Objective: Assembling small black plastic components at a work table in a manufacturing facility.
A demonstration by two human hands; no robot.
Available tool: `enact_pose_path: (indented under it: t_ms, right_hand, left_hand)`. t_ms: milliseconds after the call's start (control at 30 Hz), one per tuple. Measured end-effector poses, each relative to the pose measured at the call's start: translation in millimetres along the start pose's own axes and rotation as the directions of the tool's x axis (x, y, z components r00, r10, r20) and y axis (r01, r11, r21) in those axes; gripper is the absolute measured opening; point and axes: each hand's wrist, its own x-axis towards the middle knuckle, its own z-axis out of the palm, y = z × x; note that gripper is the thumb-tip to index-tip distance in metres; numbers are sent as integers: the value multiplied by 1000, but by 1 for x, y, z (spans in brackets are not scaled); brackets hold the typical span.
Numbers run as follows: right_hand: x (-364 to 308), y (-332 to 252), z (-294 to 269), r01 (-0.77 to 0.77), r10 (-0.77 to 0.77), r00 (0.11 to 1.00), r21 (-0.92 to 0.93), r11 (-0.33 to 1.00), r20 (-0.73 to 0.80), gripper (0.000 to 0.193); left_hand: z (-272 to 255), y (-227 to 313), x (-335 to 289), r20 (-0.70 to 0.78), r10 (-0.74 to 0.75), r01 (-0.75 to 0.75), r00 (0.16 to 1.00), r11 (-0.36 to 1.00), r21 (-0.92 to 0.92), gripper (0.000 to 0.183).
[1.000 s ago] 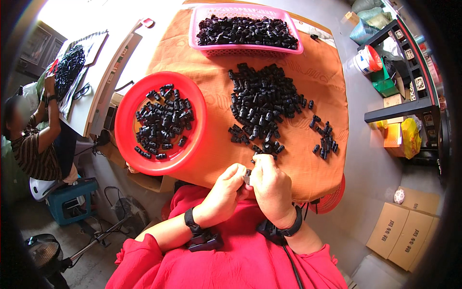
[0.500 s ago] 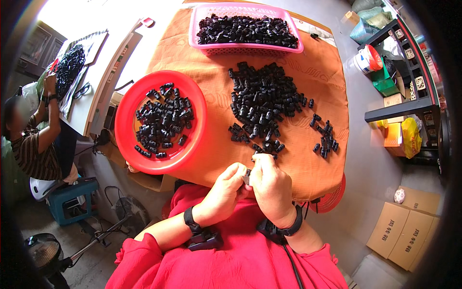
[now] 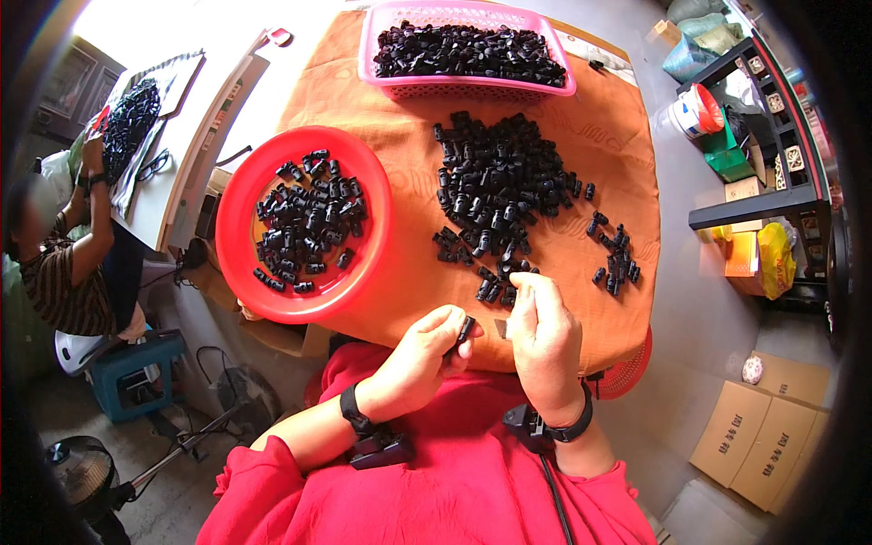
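Observation:
Between the thumb and fingers of my left hand (image 3: 422, 352) is a small black plastic cylinder (image 3: 465, 330), held near the table's front edge. My right hand (image 3: 548, 336) is closed just to its right, a thin flat grey blade-like piece (image 3: 502, 330) sticking out on its inner side. The thumb and forefinger of that hand reach the near tip of a heap of black plastic pieces (image 3: 500, 182); whether they touch one I cannot tell. Left of the heap, a red round basin (image 3: 374, 263) holds many similar pieces. A smaller group of black pieces (image 3: 616, 259) lies to the right.
A pink basket (image 3: 472, 91) full of black parts stands at the back of the orange tablecloth (image 3: 409, 309). On the left, a person in a striped top (image 3: 68, 282) works at another table. Cardboard boxes (image 3: 754, 445) and a black shelf (image 3: 763, 204) are on the right.
My hands have come apart. The right has moved right and forward to the heap's near end with the grey piece, while the left keeps the black cylinder in nearly the same place.

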Motion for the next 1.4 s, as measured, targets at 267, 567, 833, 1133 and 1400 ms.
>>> enact_pose_path:
  t_ms: [267, 567, 833, 1133, 1400]
  right_hand:
    - [-10, 1, 6, -7, 14, 989, -50, 999, 146, 15]
    - [-9, -1, 10, 20, -3, 982, -94, 995, 187, 13]
    - [-8, -3, 11, -1, 21, 980, -103, 995, 196, 13]
    - [-8, -5, 11, -36, 53, 977, -84, 996, 205, 12]
    - [-7, -5, 11, -35, 61, 973, -117, 992, 223, 11]
  left_hand:
    - [1, 1, 1, 109, -41, 52, 993, 994, -100, 21]
    - [8, -2, 1, 24, 43, -43, 999, 999, -15, 19]
    - [6, -5, 2, 16, 63, -63, 998, 998, -13, 18]
    - [5, -7, 2, 4, 72, -72, 997, 997, 35, 17]
    - [8, -8, 1, -34, 98, -96, 995, 993, 66, 17]
